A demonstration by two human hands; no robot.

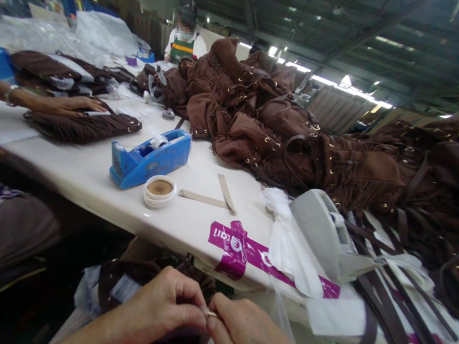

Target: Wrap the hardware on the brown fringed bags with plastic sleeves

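Observation:
My left hand (168, 306) and my right hand (252, 336) meet at the bottom centre, fingertips pinched together. Between them shows the end of a small, thin, pale gold piece (212, 313); its kind is too small to make out. A dark brown bag (136, 273) with clear plastic and pale wrapping about it lies under my hands, at my lap. My forearms and hands hide most of it.
On the white table (195, 230) stand a blue tape dispenser (151, 157), a small round tub (160, 190) and a grey tape dispenser (320, 226). Brown fringed bags (255, 118) are heaped behind. At left a co-worker's hand (67, 104) rests on a bag. Another person (184, 41) stands farther back.

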